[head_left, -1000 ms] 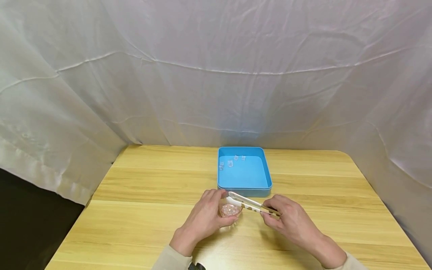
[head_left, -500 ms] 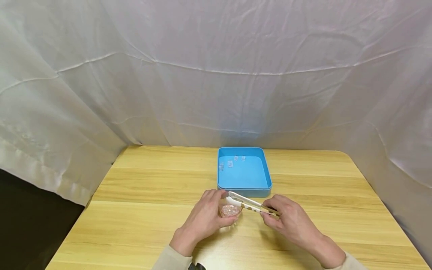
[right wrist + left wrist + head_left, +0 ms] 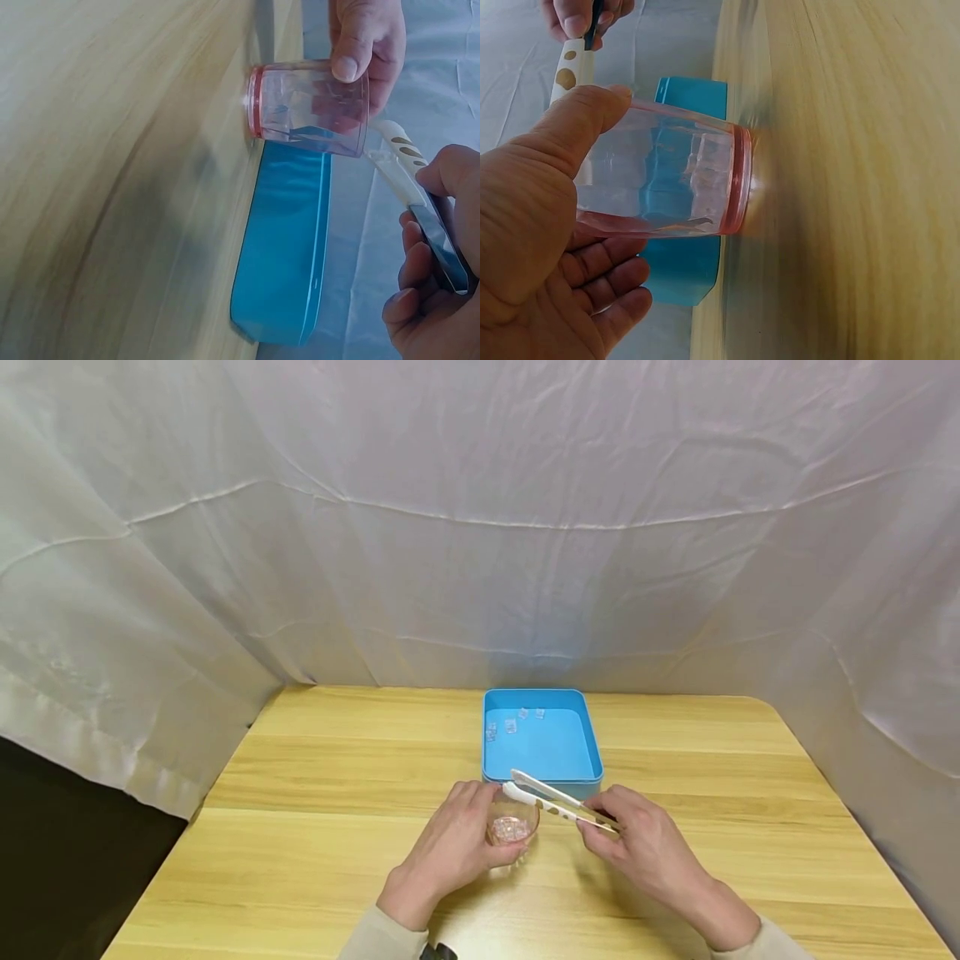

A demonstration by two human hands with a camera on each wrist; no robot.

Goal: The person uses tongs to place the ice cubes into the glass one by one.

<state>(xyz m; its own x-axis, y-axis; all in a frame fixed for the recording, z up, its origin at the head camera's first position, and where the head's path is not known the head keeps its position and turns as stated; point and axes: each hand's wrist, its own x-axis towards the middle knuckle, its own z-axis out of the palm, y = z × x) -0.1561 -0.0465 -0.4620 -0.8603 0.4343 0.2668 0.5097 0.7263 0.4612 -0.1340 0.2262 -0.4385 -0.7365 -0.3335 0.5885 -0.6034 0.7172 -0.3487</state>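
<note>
A clear, pink-tinted glass cup [image 3: 667, 172] stands on the table, held by my left hand [image 3: 450, 839] with the thumb on one side and fingers on the other. Several clear ice-like cubes [image 3: 510, 830] lie at its bottom. My right hand [image 3: 652, 852] grips white tongs [image 3: 551, 807] with brown spots, thumb on one arm and fingers on the other. The tongs' tips are at the cup's mouth and spread apart; nothing shows between them. Behind the cup sits a square blue tray [image 3: 600, 760], with several more clear cubes [image 3: 511, 726] toward its left and back.
The wooden table [image 3: 337, 760] reaches back to a hanging grey-white curtain [image 3: 480, 568], which also closes off both sides. A dark area [image 3: 60, 852] lies beyond the table's left edge. The tray stands close behind both hands.
The tongs' tips have risen at the cup's mouth and spread wider, the far arm now in front of the tray. My left hand and the cup have stayed in place.
</note>
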